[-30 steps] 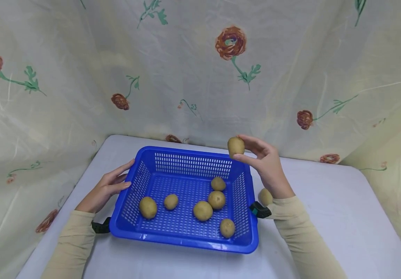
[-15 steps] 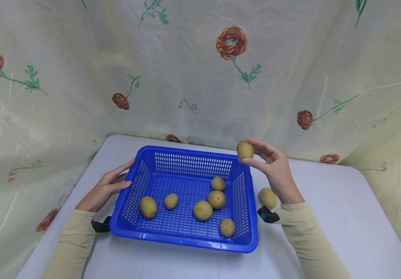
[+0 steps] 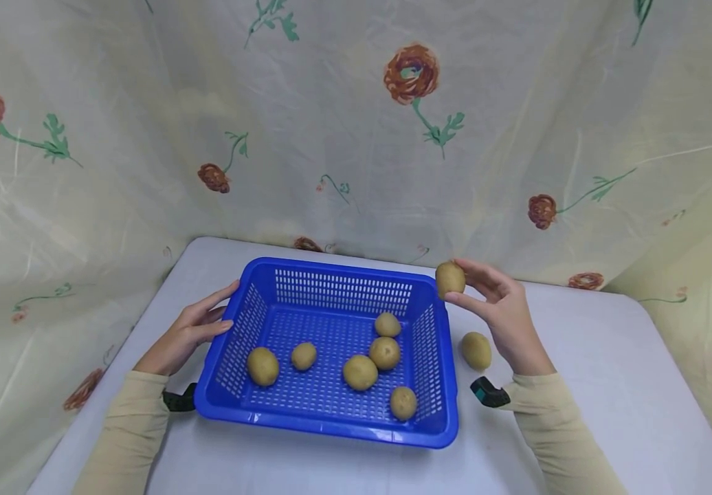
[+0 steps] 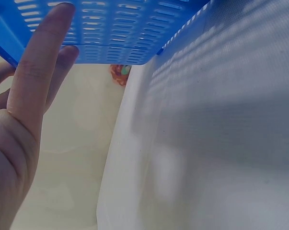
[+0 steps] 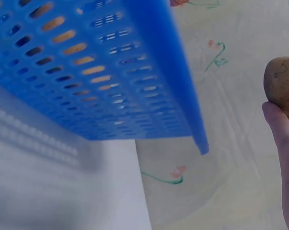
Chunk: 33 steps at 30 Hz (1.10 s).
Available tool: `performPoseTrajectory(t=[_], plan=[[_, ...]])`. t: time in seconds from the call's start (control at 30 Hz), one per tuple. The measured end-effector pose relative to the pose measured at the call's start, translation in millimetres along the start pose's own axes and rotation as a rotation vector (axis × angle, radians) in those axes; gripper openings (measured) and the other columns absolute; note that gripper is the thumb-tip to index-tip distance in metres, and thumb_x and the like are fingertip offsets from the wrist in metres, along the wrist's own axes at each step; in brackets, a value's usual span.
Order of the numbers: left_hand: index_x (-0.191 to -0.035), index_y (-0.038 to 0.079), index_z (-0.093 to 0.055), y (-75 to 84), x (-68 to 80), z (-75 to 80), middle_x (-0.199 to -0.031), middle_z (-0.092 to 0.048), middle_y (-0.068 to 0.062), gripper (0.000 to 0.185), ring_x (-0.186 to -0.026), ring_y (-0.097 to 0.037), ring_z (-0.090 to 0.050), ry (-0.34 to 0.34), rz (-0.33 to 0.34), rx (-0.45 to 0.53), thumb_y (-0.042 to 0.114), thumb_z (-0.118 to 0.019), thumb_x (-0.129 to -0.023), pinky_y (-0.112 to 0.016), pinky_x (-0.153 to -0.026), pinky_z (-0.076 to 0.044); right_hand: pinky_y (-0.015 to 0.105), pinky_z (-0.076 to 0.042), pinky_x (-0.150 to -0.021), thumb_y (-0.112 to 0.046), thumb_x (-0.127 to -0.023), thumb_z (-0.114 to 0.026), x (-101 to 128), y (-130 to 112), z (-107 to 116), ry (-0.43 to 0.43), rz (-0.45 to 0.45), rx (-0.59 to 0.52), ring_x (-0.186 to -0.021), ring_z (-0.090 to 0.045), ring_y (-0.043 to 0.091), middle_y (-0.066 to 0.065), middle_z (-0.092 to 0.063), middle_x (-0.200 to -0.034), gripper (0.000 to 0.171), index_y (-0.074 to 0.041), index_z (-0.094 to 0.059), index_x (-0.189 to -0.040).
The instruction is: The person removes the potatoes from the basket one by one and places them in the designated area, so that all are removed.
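Note:
A blue plastic basket (image 3: 325,432) with slotted walls stands on the table, several potatoes lying apart on its floor, among them a larger potato (image 3: 263,366) at the left. My left hand (image 3: 185,333) rests against the basket's left side, fingers fairly straight; in the left wrist view its thumb (image 4: 36,72) lies along the slotted wall. Above the basket's far right corner, my right hand (image 3: 507,316) pinches a potato (image 3: 451,279) between thumb and fingertips. The right wrist view shows that potato (image 5: 282,86) at the picture's edge, partly cut off, apart from the basket rim.
Another potato (image 3: 476,350) lies on the white tablecloth (image 3: 609,385), just right of the basket and below my right hand. Behind the table hangs a pale curtain (image 3: 331,124) with printed flowers, close to the table's back edge.
My right hand has moved right and a little down with its potato, from over the basket's back rim to its right corner. The potato on the tablecloth shows more fully. My left hand stays put.

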State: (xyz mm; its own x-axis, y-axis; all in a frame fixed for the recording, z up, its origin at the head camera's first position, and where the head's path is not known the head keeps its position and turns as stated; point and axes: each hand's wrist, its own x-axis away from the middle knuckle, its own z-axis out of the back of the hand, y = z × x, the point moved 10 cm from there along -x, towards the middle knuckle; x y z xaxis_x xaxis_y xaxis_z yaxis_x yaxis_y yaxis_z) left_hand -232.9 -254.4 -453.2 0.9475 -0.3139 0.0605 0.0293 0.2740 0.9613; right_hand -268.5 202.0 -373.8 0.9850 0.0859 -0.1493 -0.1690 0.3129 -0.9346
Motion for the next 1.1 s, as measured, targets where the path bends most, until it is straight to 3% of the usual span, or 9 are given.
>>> performPoseTrajectory(t=[0.17, 0.3, 0.37, 0.47, 0.6, 0.73, 0.87, 1.0, 1.1], plan=[[-0.166, 0.018, -0.024, 0.0, 0.5, -0.3, -0.174, -0.018, -0.012, 0.069, -0.154, -0.050, -0.028, 0.000, 0.000, 0.002, 0.024, -0.055, -0.105, -0.076, -0.116, -0.031, 0.027, -0.049, -0.112, -0.027, -0.092, -0.080, 6.0, 10.5, 5.6, 0.005, -0.048, 0.016, -0.130, -0.058, 0.003, -0.001, -0.059, -0.148, 0.059, -0.017, -0.058, -0.147], [-0.166, 0.018, -0.024, -0.4, 0.6, -0.4, -0.174, -0.018, -0.012, 0.069, -0.154, -0.050, -0.029, 0.000, 0.000, 0.003, 0.024, -0.055, -0.105, -0.075, -0.116, -0.031, 0.050, -0.042, -0.120, -0.028, -0.092, -0.080, 11.6, 19.1, 11.4, 0.015, -0.079, 0.010, -0.130, -0.057, 0.002, 0.000, -0.058, -0.148, 0.061, -0.016, -0.057, -0.147], [-0.166, 0.018, -0.024, -0.4, 0.4, -0.2, -0.174, -0.019, -0.012, 0.069, -0.154, -0.049, -0.030, 0.000, -0.001, 0.004, 0.024, -0.055, -0.105, -0.075, -0.116, -0.032, 0.054, -0.040, -0.121, -0.028, -0.092, -0.080, 14.5, 23.2, 15.2, 0.025, -0.088, 0.014, -0.130, -0.057, 0.002, 0.000, -0.058, -0.148, 0.061, -0.016, -0.058, -0.147], [-0.166, 0.018, -0.024, -0.8, 0.0, 0.2, -0.174, -0.020, -0.012, 0.069, -0.154, -0.049, -0.031, 0.002, 0.000, 0.007, 0.024, -0.055, -0.105, -0.075, -0.116, -0.031, 0.036, -0.047, -0.116, -0.027, -0.091, -0.081, 18.0, 29.3, 21.6, 0.041, -0.096, 0.025, -0.129, -0.057, 0.002, -0.002, -0.060, -0.147, 0.060, -0.017, -0.059, -0.145], [-0.166, 0.019, -0.024, -0.9, -0.4, 0.4, -0.174, -0.020, -0.012, 0.069, -0.154, -0.049, -0.030, 0.002, 0.003, 0.011, 0.025, -0.055, -0.105, -0.076, -0.116, -0.029, 0.011, -0.048, -0.099, -0.024, -0.090, -0.082, 21.6, 37.8, 28.9, 0.054, -0.099, 0.012, -0.127, -0.059, 0.001, -0.006, -0.063, -0.144, 0.059, -0.016, -0.060, -0.145], [-0.166, 0.019, -0.024, -0.4, -0.2, 0.7, -0.174, -0.020, -0.012, 0.069, -0.154, -0.049, -0.029, 0.006, 0.004, 0.009, 0.025, -0.055, -0.104, -0.076, -0.116, -0.029, 0.007, -0.048, -0.096, -0.024, -0.090, -0.082, 25.3, 46.6, 34.1, 0.058, -0.112, 0.008, -0.124, -0.060, -0.002, -0.009, -0.064, -0.142, 0.061, -0.014, -0.059, -0.146], [-0.166, 0.019, -0.024, -0.3, 0.2, 0.7, -0.174, -0.020, -0.011, 0.069, -0.155, -0.049, -0.029, 0.009, 0.008, 0.012, 0.024, -0.056, -0.104, -0.076, -0.117, -0.028, 0.029, -0.049, -0.112, -0.028, -0.091, -0.081, 29.6, 55.8, 37.6, 0.062, -0.153, 0.026, -0.124, -0.058, -0.004, -0.010, -0.063, -0.142, 0.062, -0.015, -0.058, -0.147], [-0.166, 0.019, -0.024, -0.8, 0.1, 0.5, -0.174, -0.019, -0.011, 0.069, -0.155, -0.049, -0.028, 0.008, 0.013, 0.010, 0.025, -0.056, -0.104, -0.076, -0.117, -0.027, 0.059, -0.038, -0.120, -0.029, -0.090, -0.081, 34.0, 65.0, 41.5, 0.068, -0.186, 0.038, -0.124, -0.057, -0.006, -0.010, -0.062, -0.144, 0.064, -0.016, -0.057, -0.148], [-0.166, 0.019, -0.024, -1.2, 0.1, 0.5, -0.174, -0.020, -0.011, 0.069, -0.154, -0.049, -0.029, 0.008, 0.014, 0.008, 0.025, -0.056, -0.104, -0.076, -0.117, -0.026, 0.052, -0.041, -0.120, -0.030, -0.091, -0.081, 37.0, 70.9, 45.0, 0.072, -0.195, 0.046, -0.124, -0.057, -0.005, -0.009, -0.061, -0.145, 0.065, -0.016, -0.056, -0.149]])
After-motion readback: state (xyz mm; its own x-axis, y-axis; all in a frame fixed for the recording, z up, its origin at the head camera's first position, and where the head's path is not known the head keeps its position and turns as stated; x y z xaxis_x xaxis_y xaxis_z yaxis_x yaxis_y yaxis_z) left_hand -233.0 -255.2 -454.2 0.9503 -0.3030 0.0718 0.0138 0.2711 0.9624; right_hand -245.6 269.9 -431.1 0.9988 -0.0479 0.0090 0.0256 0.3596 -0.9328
